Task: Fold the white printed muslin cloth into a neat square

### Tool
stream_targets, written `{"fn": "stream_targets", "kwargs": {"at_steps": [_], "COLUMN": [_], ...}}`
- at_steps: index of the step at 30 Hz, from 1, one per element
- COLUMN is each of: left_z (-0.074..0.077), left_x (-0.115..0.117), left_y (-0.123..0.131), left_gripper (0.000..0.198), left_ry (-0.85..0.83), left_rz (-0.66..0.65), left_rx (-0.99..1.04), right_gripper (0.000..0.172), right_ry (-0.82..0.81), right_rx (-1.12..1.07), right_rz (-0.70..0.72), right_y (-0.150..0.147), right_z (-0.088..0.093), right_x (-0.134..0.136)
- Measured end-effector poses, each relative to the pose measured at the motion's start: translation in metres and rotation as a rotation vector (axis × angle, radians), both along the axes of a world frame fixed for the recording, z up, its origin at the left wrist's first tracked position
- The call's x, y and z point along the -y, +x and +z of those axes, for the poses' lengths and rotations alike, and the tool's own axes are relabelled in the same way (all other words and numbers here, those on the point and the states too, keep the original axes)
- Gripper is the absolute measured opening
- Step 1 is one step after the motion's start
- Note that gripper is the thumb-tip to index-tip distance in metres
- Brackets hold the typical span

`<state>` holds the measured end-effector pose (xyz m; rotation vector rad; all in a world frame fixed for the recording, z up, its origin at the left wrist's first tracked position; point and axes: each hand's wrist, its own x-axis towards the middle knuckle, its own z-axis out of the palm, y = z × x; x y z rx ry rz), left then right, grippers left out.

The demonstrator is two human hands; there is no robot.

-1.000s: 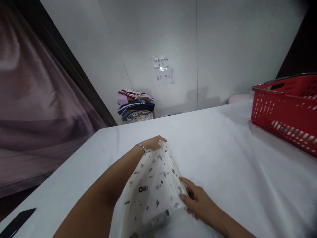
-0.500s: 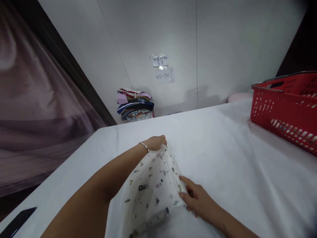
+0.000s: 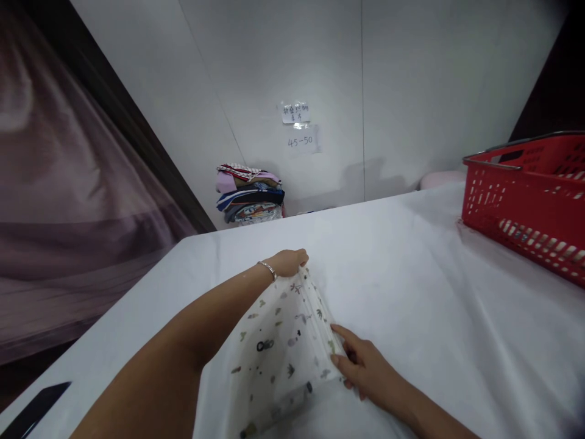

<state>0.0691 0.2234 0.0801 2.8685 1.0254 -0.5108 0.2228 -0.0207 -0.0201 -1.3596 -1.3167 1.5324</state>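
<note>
A thin, see-through white plastic sheet [image 3: 286,341] with small scattered plant-like and grey prints is held up between my hands above the white-covered table. At its far upper corner, my left hand [image 3: 291,262], with a silver bracelet at the wrist, is closed in a pinch on the edge. My right hand [image 3: 361,364] grips the near right part of the same edge, thumb on one side and fingers on the other. Between the hands the edge runs fairly straight, with narrow gathered folds along it. The sheet's lower part hangs towards me and leaves the bottom of the view.
A red plastic basket [image 3: 521,207] stands at the right on the white table cover [image 3: 402,274]. Folded cloths [image 3: 250,192] are stacked beyond the far edge, by the wall. A dark flat object [image 3: 34,411] lies at the lower left. A pinkish curtain [image 3: 82,201] hangs at left.
</note>
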Motion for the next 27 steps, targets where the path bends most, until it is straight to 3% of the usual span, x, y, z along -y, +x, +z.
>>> {"fn": "stream_targets", "kwargs": {"at_steps": [8,19,27], "left_z": [-0.001,-0.004,-0.014], "left_x": [-0.007,-0.016,-0.018], "left_y": [-0.002,0.000,0.003], "left_gripper": [0.025,0.029,0.032], "left_ry": [0.005,-0.089,-0.111], "left_rz": [-0.039,0.182,0.234], "left_rx": [0.003,0.101,0.135], "right_gripper": [0.059,0.060,0.058], "right_ry": [0.012,0.016,0.015], "right_rx": [0.010,0.004,0.006], "right_rz": [0.011,0.016,0.010], "right_y": [0.001,0.000,0.001], "right_z": [-0.002,-0.004,-0.001], "right_x": [0.000,-0.001,0.000]}}
